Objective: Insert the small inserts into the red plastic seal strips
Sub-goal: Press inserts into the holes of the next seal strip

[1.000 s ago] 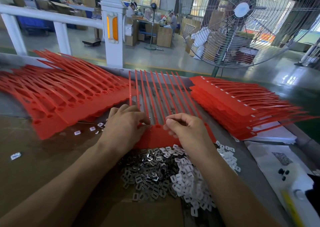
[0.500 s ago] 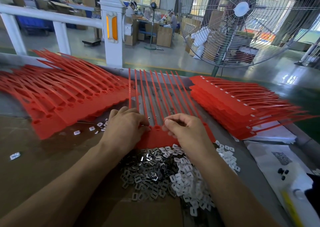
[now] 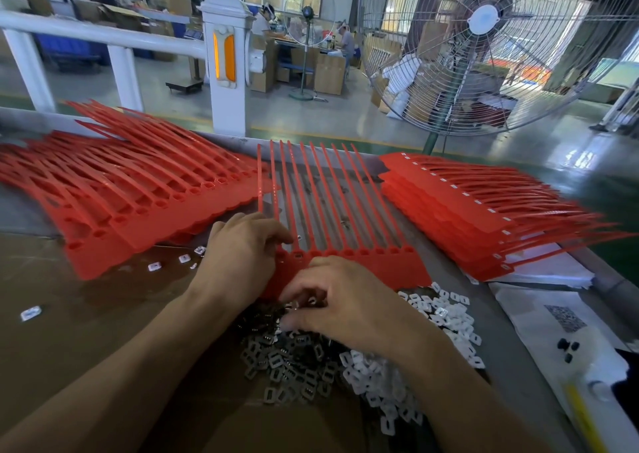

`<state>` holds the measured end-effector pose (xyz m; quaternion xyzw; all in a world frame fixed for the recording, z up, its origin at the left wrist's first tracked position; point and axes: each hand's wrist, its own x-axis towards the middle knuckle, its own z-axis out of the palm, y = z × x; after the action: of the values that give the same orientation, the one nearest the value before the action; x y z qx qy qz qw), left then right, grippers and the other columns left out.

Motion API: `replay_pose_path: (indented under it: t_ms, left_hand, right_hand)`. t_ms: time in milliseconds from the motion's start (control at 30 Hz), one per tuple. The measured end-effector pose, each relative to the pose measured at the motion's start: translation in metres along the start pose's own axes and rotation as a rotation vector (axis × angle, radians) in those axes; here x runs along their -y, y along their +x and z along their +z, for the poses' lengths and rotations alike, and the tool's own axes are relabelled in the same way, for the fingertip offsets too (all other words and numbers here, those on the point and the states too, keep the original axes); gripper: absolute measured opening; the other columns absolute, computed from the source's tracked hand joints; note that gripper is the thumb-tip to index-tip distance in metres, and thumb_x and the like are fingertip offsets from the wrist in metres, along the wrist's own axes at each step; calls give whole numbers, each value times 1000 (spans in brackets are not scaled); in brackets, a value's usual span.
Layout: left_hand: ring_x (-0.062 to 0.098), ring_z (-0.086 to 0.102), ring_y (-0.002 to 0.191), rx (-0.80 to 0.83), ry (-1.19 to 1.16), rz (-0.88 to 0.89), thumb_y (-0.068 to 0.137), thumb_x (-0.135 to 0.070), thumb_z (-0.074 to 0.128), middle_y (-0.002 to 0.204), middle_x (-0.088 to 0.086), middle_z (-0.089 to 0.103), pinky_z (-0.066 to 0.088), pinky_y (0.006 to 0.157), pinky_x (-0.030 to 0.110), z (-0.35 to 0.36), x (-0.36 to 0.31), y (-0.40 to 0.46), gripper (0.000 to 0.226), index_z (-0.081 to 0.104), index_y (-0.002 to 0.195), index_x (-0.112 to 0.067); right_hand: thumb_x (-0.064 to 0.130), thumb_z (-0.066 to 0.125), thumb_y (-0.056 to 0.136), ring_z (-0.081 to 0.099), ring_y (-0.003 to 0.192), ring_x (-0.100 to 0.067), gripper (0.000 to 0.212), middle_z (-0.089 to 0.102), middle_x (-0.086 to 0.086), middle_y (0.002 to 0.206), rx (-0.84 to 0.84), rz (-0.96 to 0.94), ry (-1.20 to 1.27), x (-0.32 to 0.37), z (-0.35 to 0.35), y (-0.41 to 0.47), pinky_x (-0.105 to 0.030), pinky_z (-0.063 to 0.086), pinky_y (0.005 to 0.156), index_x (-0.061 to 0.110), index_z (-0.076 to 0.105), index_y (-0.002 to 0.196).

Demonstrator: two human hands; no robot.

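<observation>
A red seal strip sheet (image 3: pixel 390 266) with several long tails lies flat in the middle of the table. My left hand (image 3: pixel 242 252) rests on its left end, fingers curled, thumb and fingertips pinched at a socket near the leftmost tails. What they pinch is too small to see. My right hand (image 3: pixel 342 300) is over the near edge of the sheet, fingers curled down into the pile of small inserts (image 3: pixel 297 359), grey metal ones to the left and white plastic ones (image 3: pixel 446 314) to the right.
A stack of red seal sheets (image 3: pixel 114 196) lies on the left, another stack (image 3: pixel 477 217) on the right over white paper. Loose inserts (image 3: pixel 154 266) sit on the brown cardboard at left. A bottle (image 3: pixel 587 383) lies at the right edge. A big fan (image 3: pixel 484 37) stands beyond the table.
My right hand has drawn back from the sheet's sockets down to the insert pile. My left hand has stayed at the sheet's left end.
</observation>
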<state>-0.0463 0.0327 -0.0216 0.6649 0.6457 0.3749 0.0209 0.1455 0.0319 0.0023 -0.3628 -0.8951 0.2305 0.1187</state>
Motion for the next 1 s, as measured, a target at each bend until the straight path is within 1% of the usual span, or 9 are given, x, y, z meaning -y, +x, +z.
replay_pose_path:
  t_ms: [100, 300, 400, 467, 533, 600, 667, 833, 1000]
  left_hand:
    - [20, 64, 101, -41, -48, 13, 88, 0, 61, 99, -9, 71, 47, 95, 51, -3, 2, 0, 33, 78, 96, -27]
    - [19, 64, 100, -82, -81, 24, 89, 0, 60, 97, -9, 71, 48, 93, 51, -4, 1, -2, 32, 77, 96, -26]
    - [17, 65, 99, -84, -113, 32, 89, -1, 60, 96, -10, 71, 49, 92, 50, -5, 3, -2, 31, 78, 95, -26]
    - [15, 66, 96, -88, -128, 57, 89, -1, 62, 95, -11, 71, 51, 90, 47, -5, 3, -2, 30, 78, 95, -25]
    - [10, 66, 91, -83, -158, 95, 88, -2, 66, 93, -12, 71, 53, 85, 40, -5, 1, -2, 27, 78, 95, -25]
    - [5, 65, 87, -53, -230, 134, 88, -5, 70, 93, -14, 70, 52, 79, 29, -5, -3, -3, 25, 76, 96, -27]
    - [5, 64, 87, -6, -268, 182, 88, -10, 73, 93, -17, 67, 50, 75, 26, -5, -6, -5, 23, 70, 96, -32]
    - [7, 63, 86, 91, -226, 301, 87, -24, 77, 95, -17, 64, 49, 78, 34, -6, -12, -8, 18, 66, 98, -34]
    - [6, 62, 87, 77, -172, 356, 87, -33, 75, 96, -16, 65, 48, 84, 39, -11, -14, -8, 14, 69, 99, -31]
  right_hand:
    - [49, 77, 87, 54, 100, -3, 25, 64, 15, 103, 14, -61, -84, 5, 2, 2, -32, 46, 92, 34, 76, 106]
    - [36, 74, 93, 59, 100, -1, 8, 67, 16, 99, -42, -58, 16, 3, 4, 0, -33, 49, 93, 32, 78, 99]
    - [29, 73, 94, 64, 97, 1, 5, 69, 19, 96, -90, -38, 111, 1, 4, -1, -26, 54, 86, 31, 78, 95]
    - [28, 74, 94, 67, 90, 4, 5, 72, 20, 92, -140, 6, 197, 0, 4, -1, -15, 52, 78, 29, 78, 92]
    - [32, 72, 95, 68, 84, 4, 6, 73, 21, 89, -217, 93, 294, -1, 3, 0, -12, 48, 70, 31, 77, 91]
    - [37, 69, 96, 68, 80, 5, 9, 74, 19, 87, -295, 199, 452, -5, 0, 1, -17, 46, 70, 33, 76, 92]
    - [38, 67, 98, 65, 72, 7, 12, 76, 16, 85, -366, 276, 577, -10, -4, 1, -22, 44, 71, 32, 76, 93]
    - [38, 64, 101, 59, 66, 2, 15, 77, 10, 86, -356, 359, 680, -14, -7, 2, -27, 47, 67, 32, 77, 96]
    - [34, 66, 100, 58, 66, -2, 15, 76, 5, 82, -338, 342, 723, -14, -5, 3, -29, 48, 67, 28, 77, 93]
